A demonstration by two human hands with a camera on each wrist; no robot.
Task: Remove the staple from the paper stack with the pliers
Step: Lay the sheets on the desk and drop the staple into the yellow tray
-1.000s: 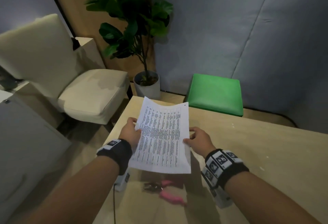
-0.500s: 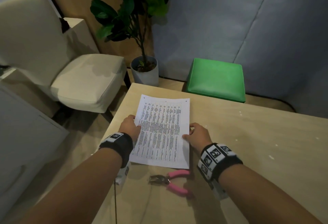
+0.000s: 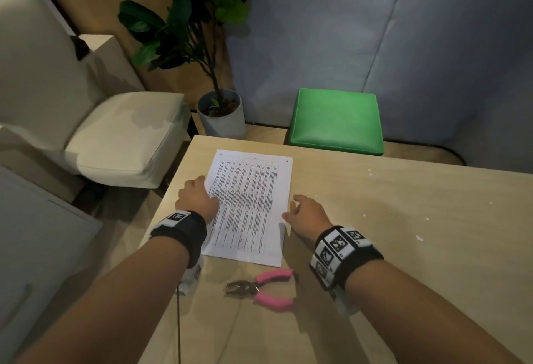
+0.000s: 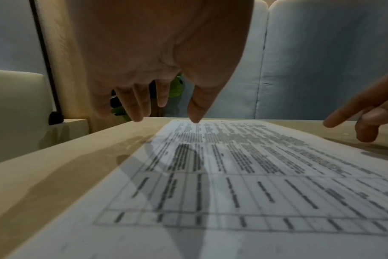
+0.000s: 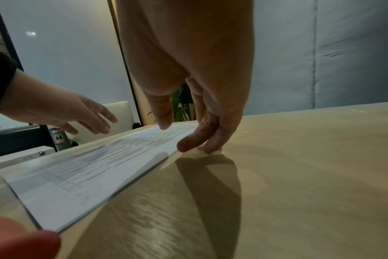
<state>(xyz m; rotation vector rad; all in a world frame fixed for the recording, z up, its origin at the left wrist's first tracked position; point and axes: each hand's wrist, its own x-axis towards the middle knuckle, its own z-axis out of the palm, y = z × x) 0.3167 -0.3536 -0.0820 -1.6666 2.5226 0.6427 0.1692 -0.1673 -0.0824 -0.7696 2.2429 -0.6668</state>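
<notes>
The paper stack [image 3: 249,205] lies flat on the bench [image 3: 389,219], light and floppy. Your left hand [image 3: 199,199] and right hand [image 3: 308,213] hover slack, empty. Grasp the pliers [image 3: 261,287], near edge, by their pink handles.

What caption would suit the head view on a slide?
Both hands, left hand and right hand, flank a printed paper stack on the table; pink-handled pliers lie nearer, untouched.
</notes>
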